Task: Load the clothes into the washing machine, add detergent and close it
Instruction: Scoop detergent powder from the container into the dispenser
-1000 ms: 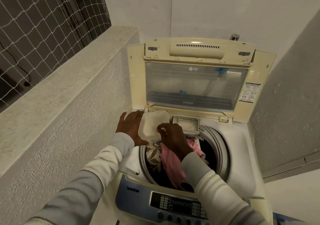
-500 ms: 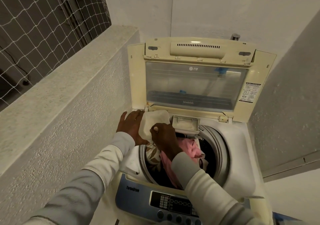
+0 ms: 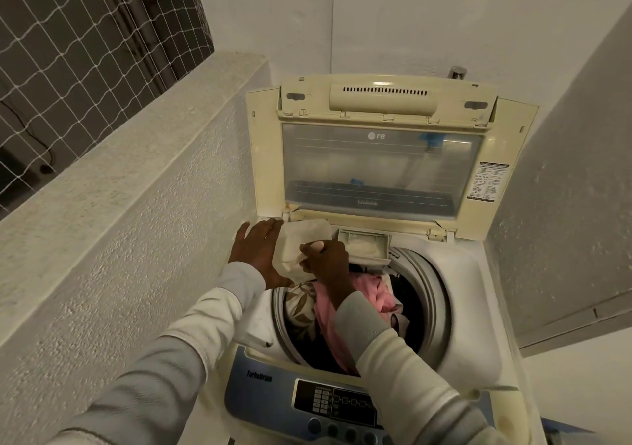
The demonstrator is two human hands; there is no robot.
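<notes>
A top-loading washing machine point(image 3: 468, 307) is seen from above, its lid point(image 3: 266, 157) raised upright at the back. All places are given relative to its drum opening point(image 3: 435, 294).

Inside the opening clothes are piled: a pink garment point(image 3: 376, 294) near the middle and a leaf-patterned cloth point(image 3: 301, 304) against the left side. Just behind the opening's back edge, the detergent drawer point(image 3: 364, 242) is pulled out, with pale contents visible in it.

A white container point(image 3: 304, 239) is held over the back-left edge of the opening, just left of the drawer, between both hands. The left hand point(image 3: 258, 251) is laid flat against the container's left side, its fingers nearly straight and spread, the thumb running under the lower edge. The right hand point(image 3: 326, 259) is curled, and the container's near right edge is pinched between its thumb and fingers; this hand lies directly above the pink garment. What the container holds cannot be told.

In front of the opening lies the blue control panel point(image 3: 260, 393). Left of the machine a rough ledge point(image 3: 119, 170) is topped by netting point(image 3: 68, 51).
</notes>
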